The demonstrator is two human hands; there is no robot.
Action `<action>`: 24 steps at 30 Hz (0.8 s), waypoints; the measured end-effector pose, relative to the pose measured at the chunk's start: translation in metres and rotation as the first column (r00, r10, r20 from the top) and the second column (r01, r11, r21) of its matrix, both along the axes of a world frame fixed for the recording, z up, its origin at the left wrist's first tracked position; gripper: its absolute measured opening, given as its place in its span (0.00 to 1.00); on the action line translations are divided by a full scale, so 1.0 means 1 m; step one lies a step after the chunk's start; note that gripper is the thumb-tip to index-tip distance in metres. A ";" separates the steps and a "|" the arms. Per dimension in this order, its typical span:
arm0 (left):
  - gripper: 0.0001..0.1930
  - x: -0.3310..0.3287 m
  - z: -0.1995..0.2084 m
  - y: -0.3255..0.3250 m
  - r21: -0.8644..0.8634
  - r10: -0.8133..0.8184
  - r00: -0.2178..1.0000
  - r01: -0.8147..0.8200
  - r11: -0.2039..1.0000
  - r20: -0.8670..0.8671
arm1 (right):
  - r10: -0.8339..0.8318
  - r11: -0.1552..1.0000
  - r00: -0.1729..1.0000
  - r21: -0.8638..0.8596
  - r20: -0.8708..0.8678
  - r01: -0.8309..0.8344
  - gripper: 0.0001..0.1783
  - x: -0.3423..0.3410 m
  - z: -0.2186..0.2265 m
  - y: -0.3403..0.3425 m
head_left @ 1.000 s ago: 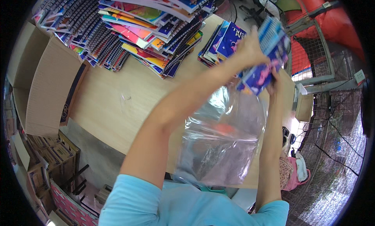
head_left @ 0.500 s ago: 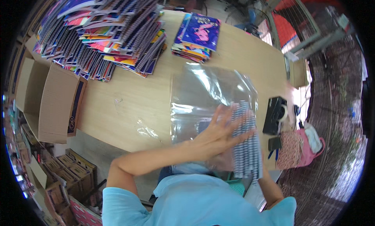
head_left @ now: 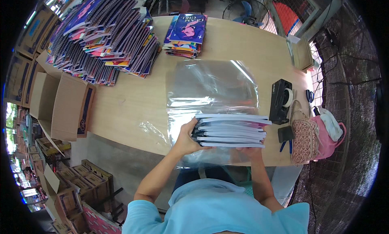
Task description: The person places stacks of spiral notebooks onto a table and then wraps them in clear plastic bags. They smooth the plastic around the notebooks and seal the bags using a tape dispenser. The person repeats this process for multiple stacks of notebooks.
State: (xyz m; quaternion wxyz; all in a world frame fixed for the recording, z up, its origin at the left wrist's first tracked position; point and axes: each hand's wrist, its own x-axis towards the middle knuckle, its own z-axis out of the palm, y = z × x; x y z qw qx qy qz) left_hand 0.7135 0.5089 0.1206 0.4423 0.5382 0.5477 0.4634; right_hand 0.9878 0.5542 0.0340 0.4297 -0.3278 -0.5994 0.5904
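Observation:
Both hands hold a stack of spiral notebooks (head_left: 231, 130) on edge, its white page edges facing up and its dark coils at the left end. My left hand (head_left: 187, 139) grips that coil end, fingers wrapped round it. At the near right side, my right hand (head_left: 249, 151) holds the stack, its fingers partly hidden beneath. Under the notebooks, clear plastic bags (head_left: 210, 82) lie flat on the wooden table (head_left: 129, 100). Farther off stands a small pile of notebooks with purple covers (head_left: 186, 33).
A large heap of spiral notebooks (head_left: 105, 35) covers the far left. An open cardboard box (head_left: 67, 106) stands at the table's left edge. On the right are a black tape dispenser (head_left: 279, 102), blue-handled pliers (head_left: 286, 145), a patterned pouch (head_left: 304, 141) and a pink bag (head_left: 330, 137).
The notebook stack has turned from lying with coils along my right to showing page edges upward. My left hand has moved from on top of it to its left end.

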 end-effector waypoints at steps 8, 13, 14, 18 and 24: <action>0.64 -0.012 -0.070 0.030 0.122 0.005 0.954 -0.043 0.992 0.299 | -0.068 0.991 0.987 0.102 -0.146 0.083 0.62 -0.057 -0.013 0.047; 0.69 0.004 -0.093 0.039 0.323 0.228 0.961 -0.268 0.908 0.156 | -0.241 0.938 0.949 0.202 -0.202 0.281 0.68 -0.077 -0.033 0.041; 0.69 0.004 -0.093 0.040 0.369 0.304 0.946 -0.323 0.872 0.109 | -0.277 0.923 0.936 0.210 -0.219 0.323 0.67 -0.080 -0.034 0.040; 0.66 0.014 -0.108 0.037 0.140 0.275 0.919 -0.323 0.936 0.281 | -0.355 0.913 0.903 0.117 -0.241 0.390 0.60 -0.087 -0.039 0.024; 0.59 0.001 -0.117 0.036 0.177 0.346 0.902 -0.396 0.901 0.259 | -0.631 0.740 0.661 -0.568 -0.406 0.359 0.53 -0.099 -0.037 0.010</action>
